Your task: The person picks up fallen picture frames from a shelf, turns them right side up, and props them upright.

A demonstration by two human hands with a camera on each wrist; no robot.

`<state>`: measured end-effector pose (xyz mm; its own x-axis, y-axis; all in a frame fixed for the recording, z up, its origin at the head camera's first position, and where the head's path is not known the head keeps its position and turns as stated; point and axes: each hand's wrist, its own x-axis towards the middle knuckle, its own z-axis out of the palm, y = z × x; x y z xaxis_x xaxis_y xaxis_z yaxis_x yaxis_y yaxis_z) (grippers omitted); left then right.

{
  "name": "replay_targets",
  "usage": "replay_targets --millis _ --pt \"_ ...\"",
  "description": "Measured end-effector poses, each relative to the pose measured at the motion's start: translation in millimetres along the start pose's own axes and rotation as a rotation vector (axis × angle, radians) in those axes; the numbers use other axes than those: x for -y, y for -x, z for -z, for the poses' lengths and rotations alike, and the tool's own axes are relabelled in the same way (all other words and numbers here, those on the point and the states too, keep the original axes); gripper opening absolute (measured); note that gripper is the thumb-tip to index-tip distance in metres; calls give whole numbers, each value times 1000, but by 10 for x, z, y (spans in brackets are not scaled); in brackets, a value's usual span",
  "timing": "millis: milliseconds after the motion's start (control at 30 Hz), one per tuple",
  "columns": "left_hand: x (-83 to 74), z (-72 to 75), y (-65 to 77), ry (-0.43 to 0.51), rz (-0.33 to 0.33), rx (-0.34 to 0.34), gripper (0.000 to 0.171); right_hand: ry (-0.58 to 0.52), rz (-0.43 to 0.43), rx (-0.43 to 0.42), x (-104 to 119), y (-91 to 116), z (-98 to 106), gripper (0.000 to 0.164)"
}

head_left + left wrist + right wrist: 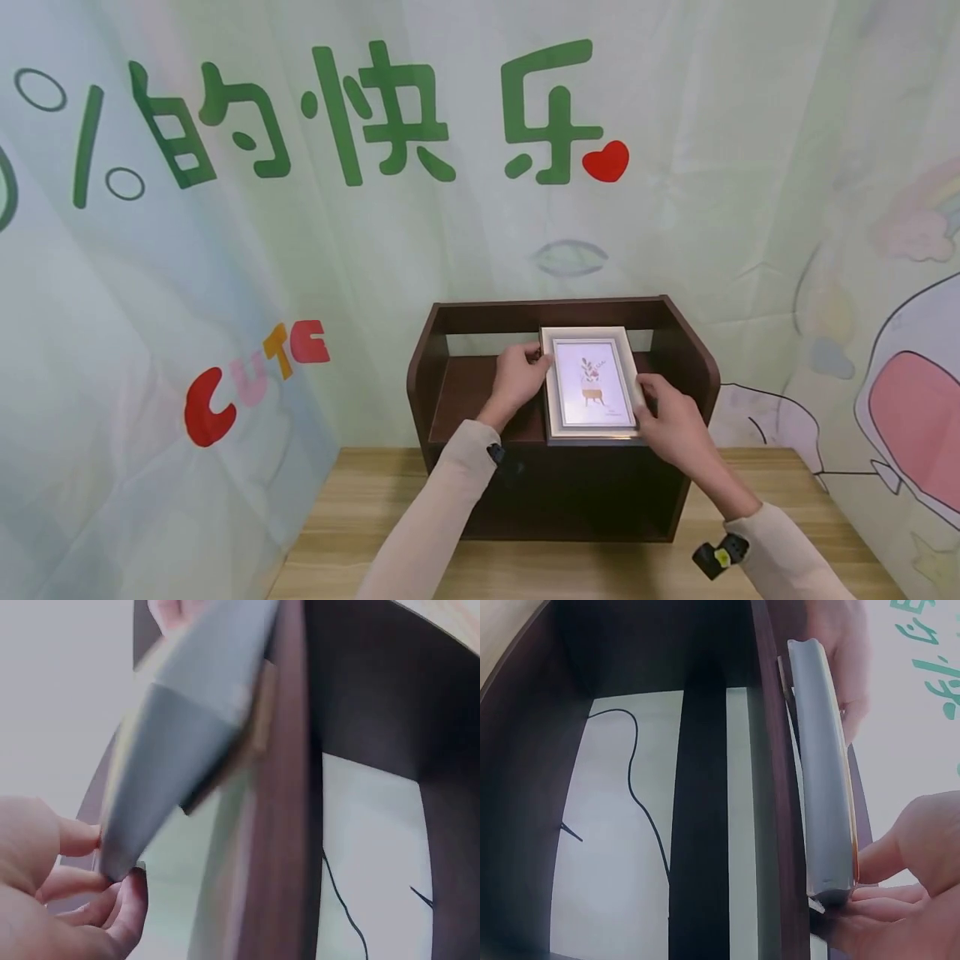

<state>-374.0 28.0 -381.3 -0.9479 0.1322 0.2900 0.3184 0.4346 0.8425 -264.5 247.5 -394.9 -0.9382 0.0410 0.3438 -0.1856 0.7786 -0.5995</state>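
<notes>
A picture frame (590, 431) with a pale gold border and a print of a potted plant lies tilted over the top shelf of a dark brown shelf unit (480, 400). On its left edge my left hand (519, 377) grips it, thumb and fingers on either side, as the left wrist view shows at the frame's grey side (154, 772). My right hand (675, 421) pinches the right edge near the lower corner. From the right wrist view, the grey edge (825, 772) stands close to the shelf board, with the fingers partly beneath it.
The unit stands on a wood-grain table (330, 533) against a printed cloth backdrop (480, 225) with green characters. Raised side panels (686, 350) flank the top shelf. Below it is an open compartment (570, 492). A small dark device (720, 557) sits on the right sleeve.
</notes>
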Motion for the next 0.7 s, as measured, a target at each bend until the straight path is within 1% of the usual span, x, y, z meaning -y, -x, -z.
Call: replay_targets --millis 67,133,233,333,433,600,700 --pt "-51 18 11 33 24 -35 23 -44 1 -17 -2 -7 6 45" --pt "-98 38 13 70 40 -63 29 -76 -8 -26 1 -13 15 46" --pt "-169 77 19 117 42 -90 33 -98 -33 -34 14 -27 36 48" --pt "-231 116 25 147 17 -115 36 -107 -55 -40 41 -43 64 51" --pt "-287 151 32 173 -15 -133 36 -129 -58 -46 64 -66 91 54" --pt "-343 212 51 232 -59 -150 37 -158 -35 -77 61 -82 103 56" --pt "-363 252 62 264 -83 -144 38 -173 -16 -103 56 -84 103 56"
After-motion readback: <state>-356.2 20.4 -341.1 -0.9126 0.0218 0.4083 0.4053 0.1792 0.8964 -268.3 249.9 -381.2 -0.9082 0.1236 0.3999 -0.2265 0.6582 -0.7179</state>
